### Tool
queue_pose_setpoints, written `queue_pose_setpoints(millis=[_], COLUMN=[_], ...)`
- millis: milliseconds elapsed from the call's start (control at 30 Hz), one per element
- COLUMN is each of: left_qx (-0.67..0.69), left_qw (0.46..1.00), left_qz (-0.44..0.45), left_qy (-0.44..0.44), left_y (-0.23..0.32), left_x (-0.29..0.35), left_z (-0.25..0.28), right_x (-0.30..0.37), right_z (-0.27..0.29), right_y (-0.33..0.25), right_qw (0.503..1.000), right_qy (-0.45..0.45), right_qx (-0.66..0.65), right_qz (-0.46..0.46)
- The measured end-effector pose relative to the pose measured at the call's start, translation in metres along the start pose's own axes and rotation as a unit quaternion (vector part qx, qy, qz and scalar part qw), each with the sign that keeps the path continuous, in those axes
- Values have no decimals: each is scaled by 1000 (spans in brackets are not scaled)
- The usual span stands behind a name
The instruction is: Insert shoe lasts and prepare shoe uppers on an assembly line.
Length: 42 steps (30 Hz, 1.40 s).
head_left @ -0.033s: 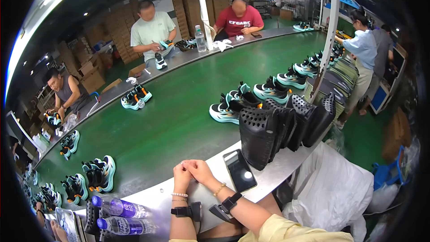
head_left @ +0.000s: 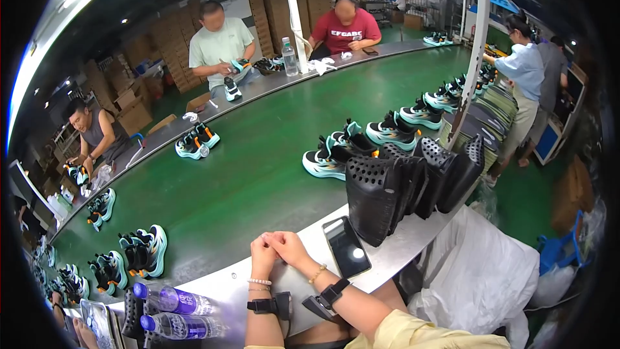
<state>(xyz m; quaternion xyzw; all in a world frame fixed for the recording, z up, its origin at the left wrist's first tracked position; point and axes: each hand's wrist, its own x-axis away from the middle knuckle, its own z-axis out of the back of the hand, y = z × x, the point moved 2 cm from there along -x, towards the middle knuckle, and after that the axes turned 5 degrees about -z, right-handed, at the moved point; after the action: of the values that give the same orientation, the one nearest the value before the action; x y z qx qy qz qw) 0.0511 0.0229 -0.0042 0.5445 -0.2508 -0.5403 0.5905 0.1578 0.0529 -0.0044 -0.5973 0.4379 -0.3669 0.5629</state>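
Note:
My left hand and my right hand meet at the front edge of the green belt, above the white ledge. Both are closed, fingers curled and pressed together; whether anything small is between them is hidden. Each wrist carries a bracelet and a black strap with a small device. Just right of my right hand a dark phone lies flat on the ledge. Beyond it stand several black perforated shoe forms. Black and mint sneakers are lined up behind those forms, apart from my hands.
Two purple-labelled bottles lie at the lower left. More sneakers rest on the green belt. Across it, several people work, one holding a sneaker. White sacking bulges at the right; a white post rises by the belt.

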Motion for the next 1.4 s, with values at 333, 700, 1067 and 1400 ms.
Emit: queue_pose_setpoints(millis=[333, 700, 1067, 1400], left_qx=[46, 25, -14, 112], left_qw=[998, 998, 999, 991], left_qz=[39, 53, 11, 35], left_qy=[-9, 23, 42, 67], left_y=[11, 4, 14, -6], left_x=[3, 2, 0, -5], left_z=[-1, 0, 0, 1], right_x=[1, 1, 1, 8], right_z=[-1, -1, -2, 4], right_y=[0, -2, -3, -38], right_qw=[995, 994, 996, 999], right_qy=[-59, -78, -48, 7], right_qx=[-41, 1, 60, -39], right_qz=[-69, -75, -40, -15])
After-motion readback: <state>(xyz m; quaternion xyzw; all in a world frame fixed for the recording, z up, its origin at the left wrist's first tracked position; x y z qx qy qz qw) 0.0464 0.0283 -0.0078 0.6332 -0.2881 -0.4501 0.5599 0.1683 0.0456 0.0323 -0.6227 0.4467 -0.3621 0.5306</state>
